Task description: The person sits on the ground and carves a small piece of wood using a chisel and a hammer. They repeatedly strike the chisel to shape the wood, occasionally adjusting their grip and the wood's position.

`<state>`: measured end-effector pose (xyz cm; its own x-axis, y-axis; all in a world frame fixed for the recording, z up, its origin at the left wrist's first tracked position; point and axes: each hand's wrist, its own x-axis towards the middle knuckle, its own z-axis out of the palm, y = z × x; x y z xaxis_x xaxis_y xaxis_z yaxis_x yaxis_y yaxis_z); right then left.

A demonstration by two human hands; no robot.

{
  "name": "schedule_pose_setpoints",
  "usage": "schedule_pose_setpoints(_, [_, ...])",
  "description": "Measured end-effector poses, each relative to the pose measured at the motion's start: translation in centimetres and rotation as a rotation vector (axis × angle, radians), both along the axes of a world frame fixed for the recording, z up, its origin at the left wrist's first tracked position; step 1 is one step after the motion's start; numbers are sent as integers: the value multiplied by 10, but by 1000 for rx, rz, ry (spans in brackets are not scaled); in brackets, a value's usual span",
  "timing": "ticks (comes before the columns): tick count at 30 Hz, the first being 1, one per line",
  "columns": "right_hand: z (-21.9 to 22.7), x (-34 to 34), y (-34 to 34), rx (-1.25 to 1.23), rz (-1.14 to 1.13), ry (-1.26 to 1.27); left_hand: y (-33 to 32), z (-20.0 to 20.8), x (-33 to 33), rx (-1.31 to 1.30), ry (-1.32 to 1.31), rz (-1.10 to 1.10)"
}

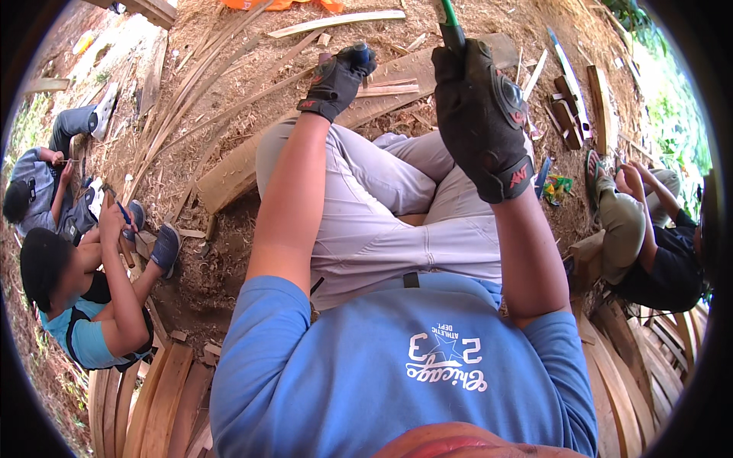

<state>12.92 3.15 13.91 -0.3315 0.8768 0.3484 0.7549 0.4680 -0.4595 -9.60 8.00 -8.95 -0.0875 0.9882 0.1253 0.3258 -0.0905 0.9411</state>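
Observation:
My right hand [482,114], in a black padded glove, is closed round a green-and-black handle [449,23]. The handle points up and runs out of the top of the picture, so the tool's head is hidden. My left hand [334,85] wears a matching glove and is curled closed a little farther left, above a long wooden board [229,172]. A dark, rounded end shows at its fingers, but what it holds I cannot make out. Thin split wood strips [389,88] lie on the board between my hands.
Two people [95,305] [38,191] sit at the left, handling small pieces. Another person [649,244] sits at the right. Wood strips [206,99] and shavings litter the ground. A long blue-and-silver handsaw [569,84] lies near wood blocks [566,114]. Stacked planks [164,389] are behind me.

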Motion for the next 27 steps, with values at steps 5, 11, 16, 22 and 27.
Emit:
schedule_pose_setpoints(5, [-59, 5, -3, -111, 288, -24, 5, -10, 0, 102, -44, -95])
schedule_pose_setpoints(11, [12, -7, -8, -48, 54, -7, -2, -8, -5, -30, -277, -59])
schedule_pose_setpoints(16, [-17, -9, -21, -314, -29, -147, 8, -22, -8, -3, -97, -54])
schedule_pose_setpoints(22, [10, -11, -28, -88, 49, -62, 8, -29, -11, -174, -915, -117])
schedule_pose_setpoints(27, [-20, -7, -23, -169, -3, -264, 2, -5, 3, -1, 111, -85])
